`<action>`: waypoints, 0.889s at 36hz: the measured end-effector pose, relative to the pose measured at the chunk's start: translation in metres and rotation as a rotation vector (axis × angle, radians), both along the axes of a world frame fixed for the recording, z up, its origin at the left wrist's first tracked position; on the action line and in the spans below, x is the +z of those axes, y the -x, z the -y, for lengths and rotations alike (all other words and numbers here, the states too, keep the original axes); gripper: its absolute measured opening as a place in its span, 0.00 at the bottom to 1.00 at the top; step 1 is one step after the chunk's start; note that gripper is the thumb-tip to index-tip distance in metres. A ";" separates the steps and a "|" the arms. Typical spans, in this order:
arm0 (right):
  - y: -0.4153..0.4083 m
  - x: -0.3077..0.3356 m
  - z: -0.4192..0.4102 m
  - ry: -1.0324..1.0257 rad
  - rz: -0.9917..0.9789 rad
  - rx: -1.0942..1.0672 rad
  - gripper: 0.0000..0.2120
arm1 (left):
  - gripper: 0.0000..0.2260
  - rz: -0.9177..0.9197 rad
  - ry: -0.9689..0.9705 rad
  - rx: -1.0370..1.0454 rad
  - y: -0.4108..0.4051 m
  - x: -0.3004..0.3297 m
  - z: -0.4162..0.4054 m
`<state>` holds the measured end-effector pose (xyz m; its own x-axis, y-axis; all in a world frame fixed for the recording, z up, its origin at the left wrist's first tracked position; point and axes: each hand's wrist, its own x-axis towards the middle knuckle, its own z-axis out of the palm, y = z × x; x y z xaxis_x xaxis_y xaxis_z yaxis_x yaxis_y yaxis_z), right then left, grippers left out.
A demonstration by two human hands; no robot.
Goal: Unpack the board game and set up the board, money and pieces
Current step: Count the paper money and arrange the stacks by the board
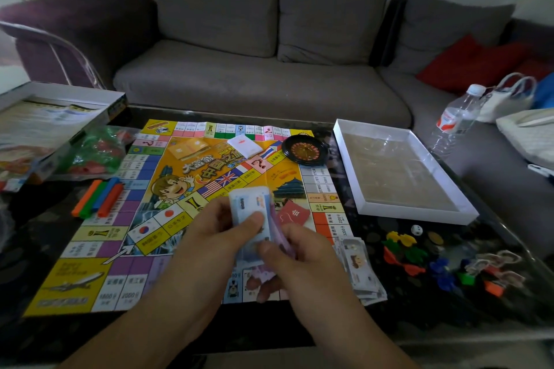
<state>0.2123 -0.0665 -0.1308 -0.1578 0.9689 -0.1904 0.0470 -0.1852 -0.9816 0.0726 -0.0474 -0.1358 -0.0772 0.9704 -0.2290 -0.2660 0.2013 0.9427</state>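
The game board (168,189) lies unfolded on the dark table. Above its near edge my left hand (221,234) grips a stack of paper money (250,207), thumb across the top note. My right hand (299,257) pinches the lower right part of the same stack. A second pile of notes (359,266) lies on the table right of the board. Coloured plastic pieces (419,260) and a white die (416,229) sit further right. On the board rest a red card deck (292,214), a white card deck (244,145), a yellow card deck (189,147) and a small black roulette wheel (304,149).
An empty white box tray (398,168) stands at the right, the box lid (45,120) with papers at the left. A bag of green and red pieces (96,150) and coloured sticks (99,196) lie left of the board. A water bottle (452,120) stands on the grey sofa (254,84).
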 end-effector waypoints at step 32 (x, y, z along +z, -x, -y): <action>-0.014 -0.011 0.005 -0.642 0.933 0.264 0.50 | 0.06 -0.238 0.211 -0.359 -0.013 0.011 0.009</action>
